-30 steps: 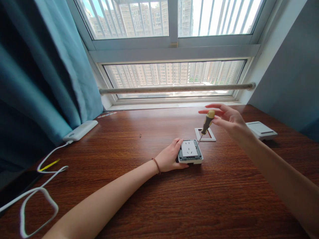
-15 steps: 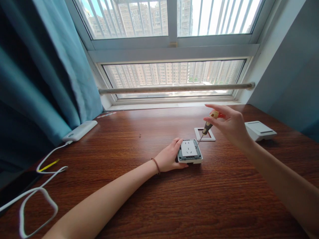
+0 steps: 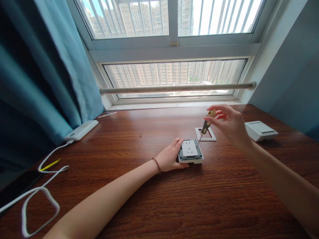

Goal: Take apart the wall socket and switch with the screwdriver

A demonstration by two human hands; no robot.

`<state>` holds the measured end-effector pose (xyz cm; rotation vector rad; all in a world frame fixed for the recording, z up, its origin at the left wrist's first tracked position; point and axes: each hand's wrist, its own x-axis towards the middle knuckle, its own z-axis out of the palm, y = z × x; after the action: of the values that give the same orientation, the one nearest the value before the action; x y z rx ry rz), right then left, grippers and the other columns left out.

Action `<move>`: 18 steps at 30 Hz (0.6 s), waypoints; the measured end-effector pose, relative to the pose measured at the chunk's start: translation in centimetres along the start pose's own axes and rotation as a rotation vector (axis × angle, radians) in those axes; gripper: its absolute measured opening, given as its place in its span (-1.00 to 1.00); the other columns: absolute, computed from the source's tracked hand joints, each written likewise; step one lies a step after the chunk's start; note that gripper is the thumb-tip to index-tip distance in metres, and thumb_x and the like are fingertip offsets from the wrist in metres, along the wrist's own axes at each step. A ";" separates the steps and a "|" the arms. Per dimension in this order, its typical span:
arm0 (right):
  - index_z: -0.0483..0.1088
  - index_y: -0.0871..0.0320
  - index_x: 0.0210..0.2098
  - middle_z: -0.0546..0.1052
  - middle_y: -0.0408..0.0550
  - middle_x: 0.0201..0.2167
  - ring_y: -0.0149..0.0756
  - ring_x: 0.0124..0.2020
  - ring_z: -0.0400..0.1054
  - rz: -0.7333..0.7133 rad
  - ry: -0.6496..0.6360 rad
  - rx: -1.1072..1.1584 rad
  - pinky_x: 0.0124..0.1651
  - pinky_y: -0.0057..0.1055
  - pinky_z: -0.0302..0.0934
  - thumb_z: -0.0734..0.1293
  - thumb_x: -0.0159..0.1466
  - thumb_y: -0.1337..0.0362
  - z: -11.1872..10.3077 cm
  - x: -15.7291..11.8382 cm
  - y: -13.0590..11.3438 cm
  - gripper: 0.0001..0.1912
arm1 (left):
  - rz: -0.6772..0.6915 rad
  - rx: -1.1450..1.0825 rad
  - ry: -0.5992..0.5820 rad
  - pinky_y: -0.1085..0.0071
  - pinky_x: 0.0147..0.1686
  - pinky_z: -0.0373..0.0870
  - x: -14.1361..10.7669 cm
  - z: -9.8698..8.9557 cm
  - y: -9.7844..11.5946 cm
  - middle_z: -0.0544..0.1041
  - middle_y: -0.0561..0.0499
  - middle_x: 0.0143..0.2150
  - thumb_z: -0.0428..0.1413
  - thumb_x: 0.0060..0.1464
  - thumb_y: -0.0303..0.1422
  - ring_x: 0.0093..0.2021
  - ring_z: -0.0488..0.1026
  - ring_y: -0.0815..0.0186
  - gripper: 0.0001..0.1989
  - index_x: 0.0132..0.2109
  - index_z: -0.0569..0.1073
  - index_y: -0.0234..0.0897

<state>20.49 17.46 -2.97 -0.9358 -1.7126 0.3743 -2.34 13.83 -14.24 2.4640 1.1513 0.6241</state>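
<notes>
Screwdriver [image 3: 206, 124] tilted over a socket [image 3: 189, 148] on the table [image 3: 174, 205], one hand on each.
From where I'm standing, the left hand [image 3: 170, 157] is clamped on the socket's left side, fingers at the far corner and thumb along the near edge, while the right hand [image 3: 228, 122] has its thumb and fingertips closed around the screwdriver's handle; the shaft slants down to the socket's right edge, though I can't tell what the tip is seated in. The socket lies face up, with a white frame [image 3: 210, 139] flat just beyond it, a white box [image 3: 261, 131] farther right, and a tiny metal piece [image 3: 141, 135] well apart to the left.
</notes>
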 end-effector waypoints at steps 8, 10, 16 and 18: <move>0.42 0.10 -0.19 0.54 -0.03 -0.20 -0.20 -0.13 0.42 0.100 -0.146 0.315 -0.02 -0.15 0.30 0.37 0.10 0.21 -0.5 0.2 -1.2 -0.73 | 0.011 -0.003 0.010 0.16 0.19 0.11 0.0 0.1 -0.1 0.03 -0.26 0.22 0.20 -0.22 0.00 0.20 0.12 -0.01 0.02 0.26 -0.11 -0.34; 0.44 0.10 -0.24 0.53 -0.06 -0.24 -0.20 -0.18 0.43 0.092 -0.118 0.251 -0.04 -0.13 0.31 0.42 0.04 0.19 -0.4 0.2 -1.0 -0.72 | 0.015 -0.007 0.013 0.16 0.18 0.12 0.0 0.0 0.0 0.05 -0.25 0.21 0.20 -0.21 0.00 0.19 0.13 0.00 0.01 0.25 -0.11 -0.33; 0.42 0.12 -0.15 0.53 -0.05 -0.28 -0.21 -0.24 0.44 0.096 -0.080 0.199 -0.07 -0.11 0.33 0.42 0.02 0.24 -0.3 0.2 -0.4 -0.63 | 0.015 -0.010 0.010 0.15 0.17 0.15 0.0 0.0 0.0 0.05 -0.25 0.21 0.20 -0.21 0.00 0.18 0.15 0.00 0.01 0.25 -0.11 -0.33; 0.39 0.12 -0.10 0.53 -0.01 -0.21 -0.19 -0.15 0.43 0.105 -0.127 0.266 -0.01 -0.11 0.30 0.39 0.07 0.26 -0.4 0.3 -0.6 -0.62 | 0.014 -0.005 0.009 0.15 0.17 0.14 0.0 0.0 0.0 0.04 -0.25 0.21 0.20 -0.22 0.00 0.18 0.14 -0.01 0.01 0.25 -0.12 -0.33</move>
<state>20.56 17.16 -2.23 -0.8224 -1.6807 0.7257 -2.33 13.86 -14.29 2.4695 1.1348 0.6422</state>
